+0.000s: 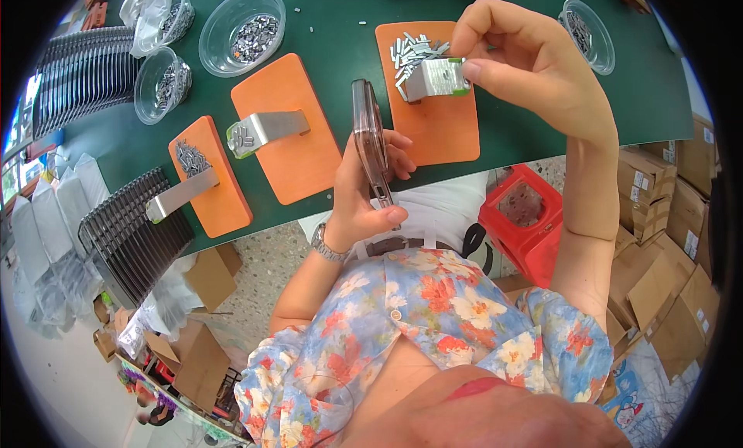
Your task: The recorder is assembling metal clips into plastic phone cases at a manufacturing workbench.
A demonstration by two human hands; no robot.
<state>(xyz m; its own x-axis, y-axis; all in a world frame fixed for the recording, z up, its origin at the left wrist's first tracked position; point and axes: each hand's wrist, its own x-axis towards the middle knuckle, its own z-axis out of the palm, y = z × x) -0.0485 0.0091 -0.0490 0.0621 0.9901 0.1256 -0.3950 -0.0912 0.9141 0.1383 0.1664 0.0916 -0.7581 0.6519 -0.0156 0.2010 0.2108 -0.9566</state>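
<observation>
Upright in my left hand (357,196), between thumb and fingers, is a dark, see-through, flat case (370,135), seen nearly edge-on. My right hand (534,73) is closed in a pinch at the green-edged end of a bent metal strip (435,80). Whatever its fingertips hold is too small or hidden to make out. That strip stands on an orange board (445,135), with a pile of small silvery metal pieces (405,55) beside it. The case is apart from the strip, to its left.
Two more orange boards (302,165) (224,212) with metal strips lie to the left. Clear tubs (219,49) (604,57) hold small metal parts on the green table (650,100). Stacked dark cases (135,227) stand at left. A red stool (534,243) and cardboard boxes (654,285) are at right.
</observation>
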